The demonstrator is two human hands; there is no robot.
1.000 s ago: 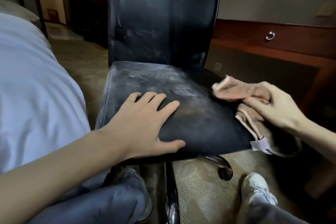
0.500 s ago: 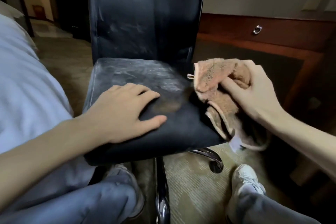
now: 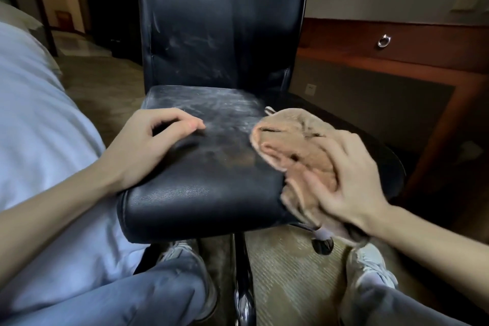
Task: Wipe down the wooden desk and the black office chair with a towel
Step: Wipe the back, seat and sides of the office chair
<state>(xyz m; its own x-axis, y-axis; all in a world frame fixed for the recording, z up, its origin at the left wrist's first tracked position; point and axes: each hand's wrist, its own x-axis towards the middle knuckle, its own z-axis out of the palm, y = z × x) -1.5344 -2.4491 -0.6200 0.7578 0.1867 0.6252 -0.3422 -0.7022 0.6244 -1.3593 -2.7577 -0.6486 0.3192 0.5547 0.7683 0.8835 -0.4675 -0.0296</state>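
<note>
The black office chair (image 3: 211,188) stands in front of me, its seat streaked with pale dust towards the back. My left hand (image 3: 148,145) rests on the seat's left side with fingers loosely curled, holding nothing. My right hand (image 3: 349,182) holds a bunched tan towel (image 3: 291,137) against the seat's right front edge, its fingers lying over the cloth; the hand is motion-blurred. Part of the towel hangs below the seat. The wooden desk (image 3: 397,61) runs along the wall at the right.
A bed with white bedding (image 3: 34,119) lies close on the left. A ring pull (image 3: 384,41) sits on the desk drawer. The chair's chrome base (image 3: 243,286) and a caster (image 3: 321,246) stand on carpet between my shoes (image 3: 370,264).
My right hand has carried the towel from the seat's right side down towards its front right corner. My left hand's fingers have curled from flat and slid back a little.
</note>
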